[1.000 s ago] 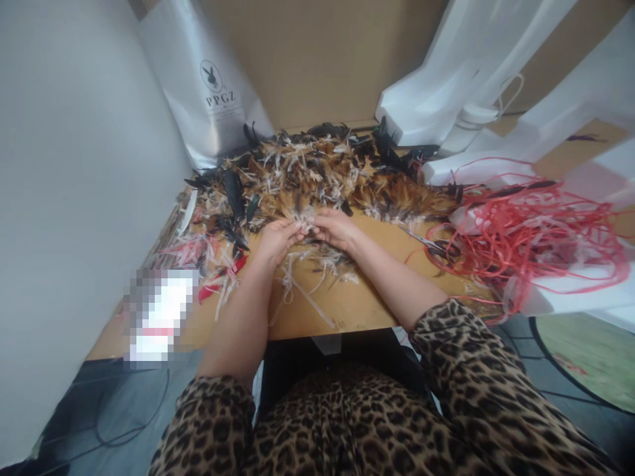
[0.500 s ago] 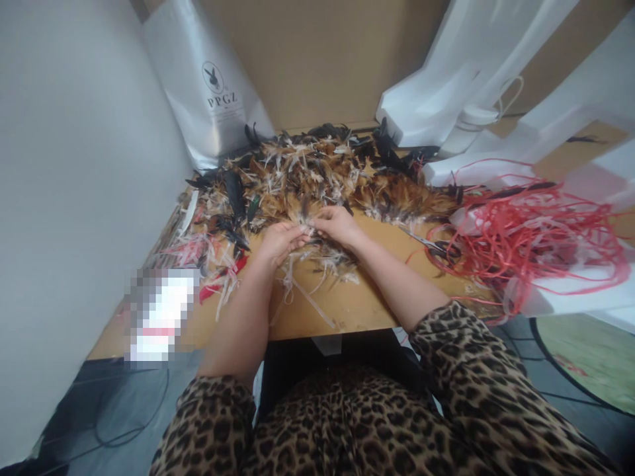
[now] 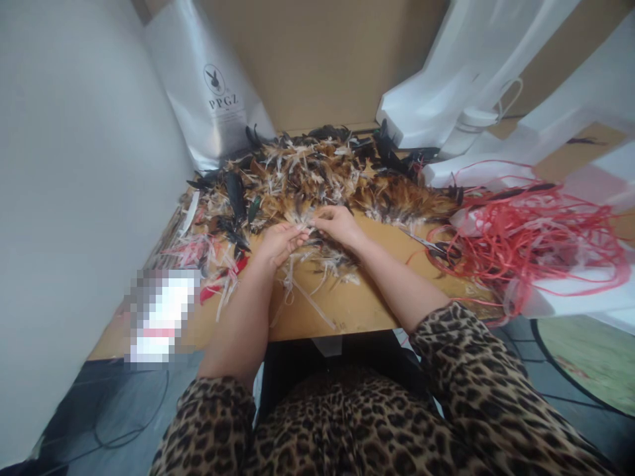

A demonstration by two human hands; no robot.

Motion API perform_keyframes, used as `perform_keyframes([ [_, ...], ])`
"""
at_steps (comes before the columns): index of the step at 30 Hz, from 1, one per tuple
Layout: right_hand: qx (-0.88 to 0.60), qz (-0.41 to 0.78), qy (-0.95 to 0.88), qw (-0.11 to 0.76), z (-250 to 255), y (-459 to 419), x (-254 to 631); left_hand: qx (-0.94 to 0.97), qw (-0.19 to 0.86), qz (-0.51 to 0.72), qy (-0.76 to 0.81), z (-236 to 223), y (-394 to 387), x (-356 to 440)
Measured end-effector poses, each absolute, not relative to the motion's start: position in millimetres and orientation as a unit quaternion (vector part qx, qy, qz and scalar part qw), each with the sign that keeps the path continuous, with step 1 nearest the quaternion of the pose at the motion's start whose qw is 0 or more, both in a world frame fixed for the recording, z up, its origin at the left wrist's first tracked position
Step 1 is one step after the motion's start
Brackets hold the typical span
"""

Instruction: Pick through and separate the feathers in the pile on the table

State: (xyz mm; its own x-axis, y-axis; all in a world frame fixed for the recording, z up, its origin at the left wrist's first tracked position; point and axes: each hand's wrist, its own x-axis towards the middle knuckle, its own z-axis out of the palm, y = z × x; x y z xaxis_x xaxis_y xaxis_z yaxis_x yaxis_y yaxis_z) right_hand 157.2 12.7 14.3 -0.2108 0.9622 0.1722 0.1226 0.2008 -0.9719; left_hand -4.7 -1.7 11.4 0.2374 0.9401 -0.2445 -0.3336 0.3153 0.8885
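Both my hands meet at the front edge of a heap of brown and black feathers (image 3: 302,165). My left hand (image 3: 284,243) pinches the pale base of a small bunch of feathers (image 3: 299,217). From the other side my right hand (image 3: 337,225) has thumb and fingertips closed at the same pale base; any fine thread there is too small to make out. Below the hands lie loose pale feather scraps (image 3: 337,264) and a thin whitish ribbon (image 3: 310,301) on the wooden table (image 3: 367,304).
Scissors (image 3: 421,240) lie right of my hands, beside a tangle of red plastic string (image 3: 540,238). A silver bag (image 3: 213,99) stands back left, a white lidded cup (image 3: 469,129) back right. A bright blurred-out rectangle (image 3: 166,314) is at the left table edge.
My hands stay in nearly the same place, still closed on the feather bunch. The fingertips have shifted slightly, and the bunch's feathers look a little moved.
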Motion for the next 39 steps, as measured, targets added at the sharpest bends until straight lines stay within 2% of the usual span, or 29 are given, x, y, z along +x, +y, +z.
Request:
perform_keyframes([
  [4,-0.401,0.409,-0.664,0.481,12,16,159,0.351,0.721,0.442,0.401,13,-1,-7],
  [9,-0.391,0.402,-0.671,0.484,13,16,160,0.33,0.733,0.443,0.398,15,-2,-6],
  [20,-0.398,0.605,-0.477,0.498,11,15,151,0.351,0.683,0.514,0.381,15,-1,-4],
  [25,-0.385,0.618,-0.47,0.499,14,11,148,0.358,0.683,0.52,0.366,15,-1,-4],
  [34,-0.401,0.614,-0.445,0.514,17,6,141,0.468,0.574,0.535,0.408,9,0,2],
  [39,-0.406,0.596,-0.465,0.513,17,5,142,0.451,0.581,0.534,0.417,11,-1,4],
])
